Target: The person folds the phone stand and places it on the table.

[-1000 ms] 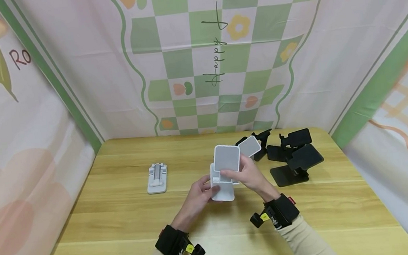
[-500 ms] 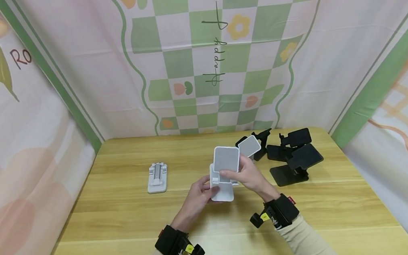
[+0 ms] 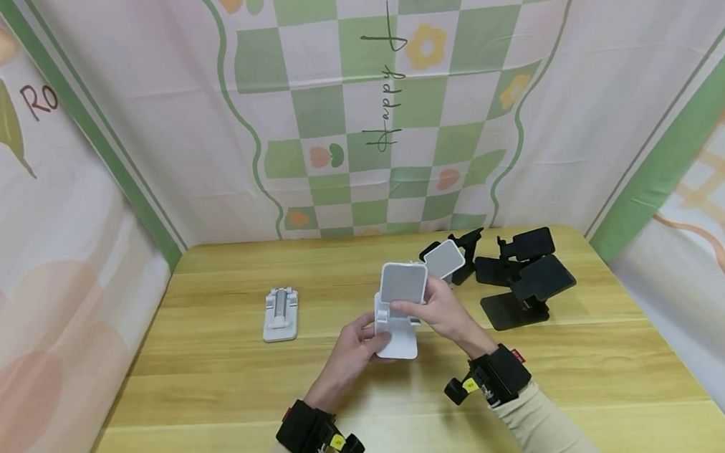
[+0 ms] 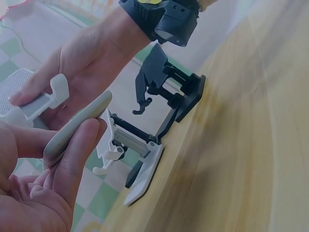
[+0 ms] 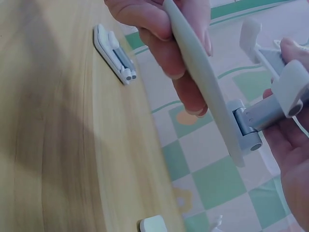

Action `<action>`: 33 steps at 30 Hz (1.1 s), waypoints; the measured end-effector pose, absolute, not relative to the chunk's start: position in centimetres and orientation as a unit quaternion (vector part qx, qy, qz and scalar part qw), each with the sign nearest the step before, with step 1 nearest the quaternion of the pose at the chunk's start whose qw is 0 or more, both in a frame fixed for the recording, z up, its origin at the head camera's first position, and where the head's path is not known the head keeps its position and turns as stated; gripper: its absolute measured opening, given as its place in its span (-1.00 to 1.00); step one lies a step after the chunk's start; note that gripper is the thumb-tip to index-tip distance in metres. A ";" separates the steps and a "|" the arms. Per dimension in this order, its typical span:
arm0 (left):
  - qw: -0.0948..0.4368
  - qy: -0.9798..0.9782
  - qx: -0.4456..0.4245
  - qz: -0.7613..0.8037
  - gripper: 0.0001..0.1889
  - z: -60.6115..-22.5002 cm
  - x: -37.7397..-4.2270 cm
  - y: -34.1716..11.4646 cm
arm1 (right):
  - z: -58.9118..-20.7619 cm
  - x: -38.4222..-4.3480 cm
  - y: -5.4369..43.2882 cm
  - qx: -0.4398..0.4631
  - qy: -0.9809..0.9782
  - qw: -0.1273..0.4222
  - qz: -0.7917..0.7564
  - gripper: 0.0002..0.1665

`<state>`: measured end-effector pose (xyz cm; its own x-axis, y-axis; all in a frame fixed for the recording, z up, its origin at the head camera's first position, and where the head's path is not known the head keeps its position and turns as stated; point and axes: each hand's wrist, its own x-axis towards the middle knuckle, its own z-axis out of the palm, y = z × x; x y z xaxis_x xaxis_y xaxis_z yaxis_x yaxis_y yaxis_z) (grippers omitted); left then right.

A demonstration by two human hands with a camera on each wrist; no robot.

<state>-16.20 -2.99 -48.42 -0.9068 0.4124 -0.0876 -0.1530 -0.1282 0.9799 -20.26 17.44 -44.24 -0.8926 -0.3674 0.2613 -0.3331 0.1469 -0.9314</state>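
Note:
A white phone stand is held unfolded above the table in both hands. My left hand pinches its base plate, with the thumb on top and fingers beneath; the right wrist view shows this base edge-on. My right hand grips the upper part, its thumb lying over the lower edge of the grey-padded plate. A silver arm joins the base at a hinge, and two white hooks stick out near it. The right palm hides part of the arm.
A folded white phone stand lies on the wooden table at left. Unfolded black phone stands stand at the back right, beside another white one. A patterned curtain hangs behind the table.
The grey-padded plate has tipped slightly and sits a little lower over the base. Both hands keep their hold and hardly shift.

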 end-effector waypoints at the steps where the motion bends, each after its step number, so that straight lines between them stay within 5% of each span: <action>1: 0.191 0.632 0.103 0.744 -0.40 -48.5 -16.2 -3.0 | -44.3 -20.3 17.4 -0.230 0.758 0.011 -0.610 -0.41; 33: 0.197 0.626 0.118 0.746 -0.42 -48.5 -15.9 -2.7 | -45.3 -20.6 17.0 -0.211 0.758 -0.085 -0.612 -0.56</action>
